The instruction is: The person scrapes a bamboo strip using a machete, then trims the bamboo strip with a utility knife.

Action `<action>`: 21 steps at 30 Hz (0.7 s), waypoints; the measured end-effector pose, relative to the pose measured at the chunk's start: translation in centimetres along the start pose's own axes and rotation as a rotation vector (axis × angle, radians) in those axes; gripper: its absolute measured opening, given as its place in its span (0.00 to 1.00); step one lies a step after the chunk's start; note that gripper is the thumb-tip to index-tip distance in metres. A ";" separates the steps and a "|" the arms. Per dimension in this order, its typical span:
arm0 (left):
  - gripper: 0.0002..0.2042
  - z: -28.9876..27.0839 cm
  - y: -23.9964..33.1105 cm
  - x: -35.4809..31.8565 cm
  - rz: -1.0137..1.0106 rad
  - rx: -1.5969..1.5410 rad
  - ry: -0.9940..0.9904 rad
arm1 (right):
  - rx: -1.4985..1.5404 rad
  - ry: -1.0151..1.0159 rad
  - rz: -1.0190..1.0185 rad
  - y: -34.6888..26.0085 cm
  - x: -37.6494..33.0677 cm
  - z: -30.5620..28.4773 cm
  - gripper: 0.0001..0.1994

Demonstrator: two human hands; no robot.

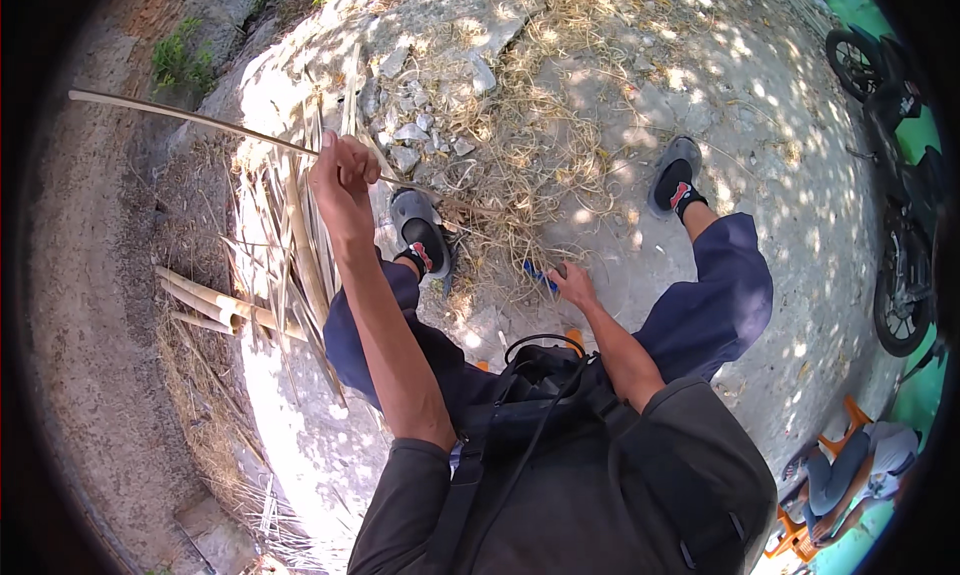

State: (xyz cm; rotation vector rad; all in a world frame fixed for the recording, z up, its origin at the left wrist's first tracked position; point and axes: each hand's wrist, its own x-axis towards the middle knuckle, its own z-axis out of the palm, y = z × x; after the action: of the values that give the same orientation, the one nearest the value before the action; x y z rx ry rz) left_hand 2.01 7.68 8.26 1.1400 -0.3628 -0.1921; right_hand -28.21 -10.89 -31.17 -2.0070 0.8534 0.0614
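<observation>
Nearest, a black bag (560, 395) hangs at the person's chest above the knees, and the right hand (573, 283) reaches down to the concrete ground (700, 85) between the feet, closed on a blue-handled tool (538, 275) whose blade I cannot make out. Farther up, the left hand (342, 180) is raised and gripped around a long thin bamboo strip (190, 118) that slants off to the upper left. Beneath that hand lie split bamboo slats (290, 245) and thicker poles (205, 300) at the ground's left edge, with dry straw (520, 95) and stone rubble (420, 125) beyond the sandalled feet.
</observation>
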 end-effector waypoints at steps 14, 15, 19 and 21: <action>0.29 0.4 -0.8 -0.4 0.150 -0.044 0.128 | 0.015 -0.094 -0.060 -0.9 0.8 0.3 0.24; 0.29 0.6 -0.9 -0.3 0.146 -0.022 0.123 | 0.013 -0.108 -0.050 -1.0 0.7 0.3 0.24; 0.28 0.1 -1.1 -0.2 0.149 -0.018 0.145 | 0.061 -0.076 -0.047 -2.8 0.3 0.5 0.24; 0.27 -0.4 -1.1 -0.2 0.151 -0.026 0.146 | 0.064 -0.099 -0.068 -4.0 0.5 0.5 0.24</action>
State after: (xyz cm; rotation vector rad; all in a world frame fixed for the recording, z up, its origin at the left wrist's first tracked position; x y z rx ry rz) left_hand 1.98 7.62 7.09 1.0888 -0.3142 0.0187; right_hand -25.38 -9.46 -28.69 -1.9544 0.7156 0.0927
